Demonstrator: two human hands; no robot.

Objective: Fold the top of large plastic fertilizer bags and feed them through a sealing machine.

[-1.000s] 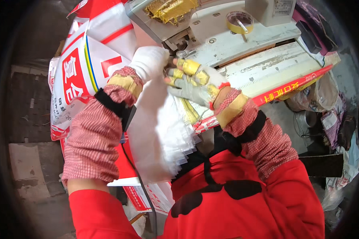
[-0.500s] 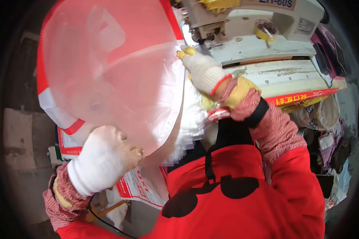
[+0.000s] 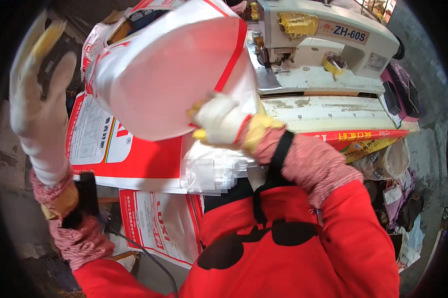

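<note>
My left hand (image 3: 40,99), in a white knit glove with yellowish fingertips, is raised at the far left. Its fingers are spread and it holds nothing. My right hand (image 3: 218,119), gloved the same way, is closed on the near edge of a red-and-white sack (image 3: 169,74), whose wide mouth gapes toward me. Motion smears the fingertips, and the sack's far end runs out of view at the top. Beneath it lie a stack of flat printed sacks (image 3: 154,159) and a fanned pile of clear plastic liners (image 3: 216,171), close to my body.
A white industrial sewing machine (image 3: 308,44) stands at the back right, with a yellow tape roll (image 3: 334,63) on its bed. Another printed sack (image 3: 162,223) hangs below the stack. Cloth scraps and bags (image 3: 400,198) lie at the right. A black cord (image 3: 157,258) crosses near my left arm.
My left hand has let go of the sack's edge and swung up and left, opening. My right hand has come left and nearer, still gripping; the sack mouth has tilted and shifted right.
</note>
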